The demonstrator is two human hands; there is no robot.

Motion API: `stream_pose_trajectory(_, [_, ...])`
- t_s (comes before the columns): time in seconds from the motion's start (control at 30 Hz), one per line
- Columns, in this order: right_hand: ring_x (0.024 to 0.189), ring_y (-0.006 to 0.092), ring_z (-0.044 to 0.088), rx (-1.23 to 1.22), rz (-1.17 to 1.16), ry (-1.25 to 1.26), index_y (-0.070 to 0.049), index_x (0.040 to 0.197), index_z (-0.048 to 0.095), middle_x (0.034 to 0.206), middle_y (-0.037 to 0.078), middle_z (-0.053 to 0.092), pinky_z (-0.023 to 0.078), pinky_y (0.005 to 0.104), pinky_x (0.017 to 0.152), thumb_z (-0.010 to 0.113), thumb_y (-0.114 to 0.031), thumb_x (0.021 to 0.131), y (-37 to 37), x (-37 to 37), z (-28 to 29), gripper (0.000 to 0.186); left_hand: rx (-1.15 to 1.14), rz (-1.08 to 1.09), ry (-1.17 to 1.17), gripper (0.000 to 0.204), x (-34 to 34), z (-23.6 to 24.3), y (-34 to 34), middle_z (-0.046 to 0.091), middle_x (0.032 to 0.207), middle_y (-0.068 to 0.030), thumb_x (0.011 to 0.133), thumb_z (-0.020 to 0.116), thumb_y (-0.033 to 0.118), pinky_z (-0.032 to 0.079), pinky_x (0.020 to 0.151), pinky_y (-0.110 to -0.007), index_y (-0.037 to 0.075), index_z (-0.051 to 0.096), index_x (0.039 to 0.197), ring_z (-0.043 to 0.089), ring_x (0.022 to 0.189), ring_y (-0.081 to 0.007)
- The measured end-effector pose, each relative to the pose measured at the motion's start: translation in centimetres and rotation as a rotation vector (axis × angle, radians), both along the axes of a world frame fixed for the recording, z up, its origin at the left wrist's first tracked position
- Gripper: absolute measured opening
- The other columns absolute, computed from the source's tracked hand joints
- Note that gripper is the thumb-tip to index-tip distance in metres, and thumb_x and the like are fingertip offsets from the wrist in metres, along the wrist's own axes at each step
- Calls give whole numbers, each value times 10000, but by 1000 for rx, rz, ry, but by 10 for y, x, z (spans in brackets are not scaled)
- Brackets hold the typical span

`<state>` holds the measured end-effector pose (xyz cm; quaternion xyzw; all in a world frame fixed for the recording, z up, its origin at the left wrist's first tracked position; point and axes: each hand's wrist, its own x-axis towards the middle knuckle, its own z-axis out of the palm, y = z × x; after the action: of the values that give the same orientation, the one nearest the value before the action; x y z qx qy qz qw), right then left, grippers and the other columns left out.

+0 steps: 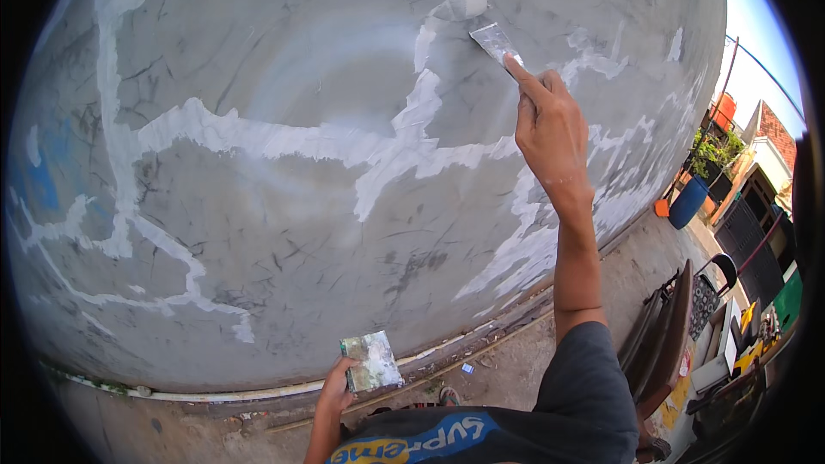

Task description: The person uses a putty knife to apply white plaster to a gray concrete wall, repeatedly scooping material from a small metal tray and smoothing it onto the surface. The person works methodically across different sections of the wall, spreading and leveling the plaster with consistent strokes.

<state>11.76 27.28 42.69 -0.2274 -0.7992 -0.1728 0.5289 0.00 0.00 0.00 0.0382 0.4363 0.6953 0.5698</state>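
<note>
The right hand (554,133) wraps its fingers round a scraper (491,40) near a greyish patch (464,5) on the wall (301,64); the left hand (336,389) grips a smeared board (371,361). White filler (275,140) coats long branching lines; thin dark cracks look unfilled.

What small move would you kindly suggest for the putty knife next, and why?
I'd probably draw the putty knife lightly across the greyer filler patch, since the right hand holds the tool just below that patch's right end, and the patch looks duller than the whiter filler below. The left hand holds the smeared board lower down.
</note>
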Motion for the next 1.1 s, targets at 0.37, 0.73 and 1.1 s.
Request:
stream_pose_trajectory(0.37, [661, 282, 535, 19, -83, -91, -150, 1282, 624, 775, 115, 517, 434, 371, 615, 543, -15, 899, -12, -3, 26, 414, 36, -20, -8, 340, -1, 10, 10, 646, 994, -129, 874, 523, 190, 569, 638, -433, 15, 545, 1165, 666, 795, -271])
stream_pose_trajectory(0.73, [634, 245, 500, 51, 80, 118, -110, 1346, 566, 747, 120, 490, 433, 361, 611, 525, 18, 908, 13, -19, 17, 459, 7, -49, -4, 358, -1, 18, 16, 632, 1045, -125, 864, 526, 174, 557, 770, -426, 8, 531, 1181, 649, 913, -264])
stream_pose_trajectory(1.1, [655, 252, 494, -89, 146, 37, -65, 1310, 586, 749, 143, 521, 441, 352, 649, 532, -7, 918, -1, 10, 6, 400, 45, 4, -35, 362, -4, 11, 7, 643, 1021, -137, 868, 512, 181, 562, 752, -410, 1, 548, 1180, 658, 884, -267])
